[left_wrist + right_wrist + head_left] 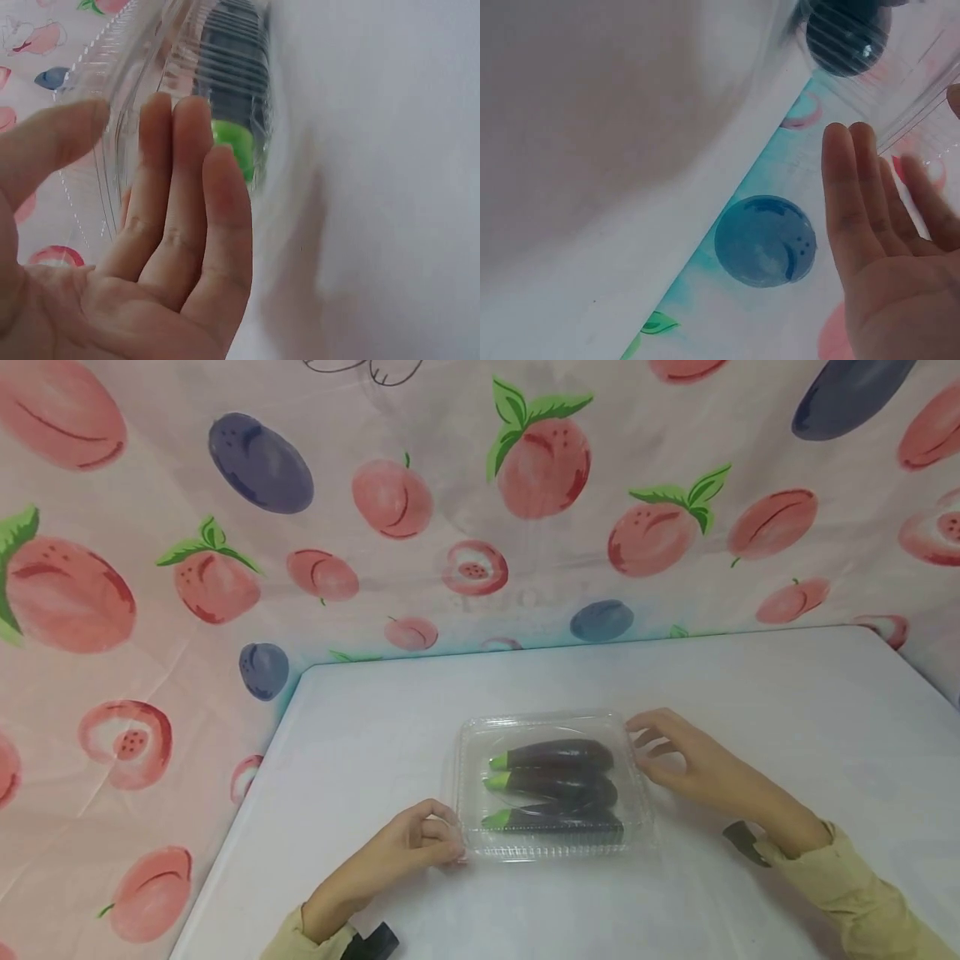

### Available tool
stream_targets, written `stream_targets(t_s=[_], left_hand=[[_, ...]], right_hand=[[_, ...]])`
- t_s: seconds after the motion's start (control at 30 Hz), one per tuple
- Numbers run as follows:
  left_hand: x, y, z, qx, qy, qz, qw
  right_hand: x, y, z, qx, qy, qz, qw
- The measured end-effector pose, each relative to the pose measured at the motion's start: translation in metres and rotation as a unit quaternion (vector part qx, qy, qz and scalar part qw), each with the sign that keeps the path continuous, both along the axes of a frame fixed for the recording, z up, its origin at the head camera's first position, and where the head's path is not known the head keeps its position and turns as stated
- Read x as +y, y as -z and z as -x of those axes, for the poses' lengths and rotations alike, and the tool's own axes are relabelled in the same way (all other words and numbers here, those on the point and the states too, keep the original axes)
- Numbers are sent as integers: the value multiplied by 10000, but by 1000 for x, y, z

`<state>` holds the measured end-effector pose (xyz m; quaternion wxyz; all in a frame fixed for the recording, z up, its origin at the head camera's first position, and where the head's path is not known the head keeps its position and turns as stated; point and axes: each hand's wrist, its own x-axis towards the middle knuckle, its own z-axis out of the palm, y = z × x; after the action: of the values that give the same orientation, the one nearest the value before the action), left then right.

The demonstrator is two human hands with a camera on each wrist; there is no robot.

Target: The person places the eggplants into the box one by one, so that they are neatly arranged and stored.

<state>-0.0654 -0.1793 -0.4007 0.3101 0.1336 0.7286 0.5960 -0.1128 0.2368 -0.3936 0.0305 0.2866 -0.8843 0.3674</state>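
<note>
A clear plastic clamshell box (pixel 471 777) lies on the table with its lid down. Inside, side by side, are three dark purple eggplants (pixel 564 787), their green stem ends toward the left. My left hand (pixel 408 843) is at the box's front left corner, fingertips against its side; in the left wrist view the fingers (pixel 174 202) are nearly straight and the thumb stands apart. At the far right corner of the box is my right hand (pixel 686 756), its fingers (pixel 844 187) extended beside the wall in the right wrist view. Whether those fingertips touch the plastic I cannot tell.
The white table (pixel 375 718) runs back to a hanging cloth (pixel 472 493) printed with peaches and plums, which also covers the left side. Dark straps (pixel 371 942) sit at both wrists, by the beige sleeves (pixel 847 877).
</note>
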Motion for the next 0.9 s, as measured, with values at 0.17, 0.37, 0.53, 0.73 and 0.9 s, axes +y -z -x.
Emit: stream_targets(t_s=[0.17,0.37,0.53,0.73,0.9], left_hand=[[3,-1,-2,4,-145,-56,9999],[6,-1,-3,-73,-240,-248,9994],[7,2,-3,-207,-261,-404,9986],[9,4,-4,-396,-263,-452,9978],[11,5,-6,-502,-275,-578,9967]], right_hand=[[3,-7,-4,-608,306,-76,9977],[11,-12,-9,-1377,232,252,9899],[15,-18,-14,-2182,44,635,9738],[16,-25,-23,-2633,123,659,9624],[18,-26,-28,-2782,106,804,9571]])
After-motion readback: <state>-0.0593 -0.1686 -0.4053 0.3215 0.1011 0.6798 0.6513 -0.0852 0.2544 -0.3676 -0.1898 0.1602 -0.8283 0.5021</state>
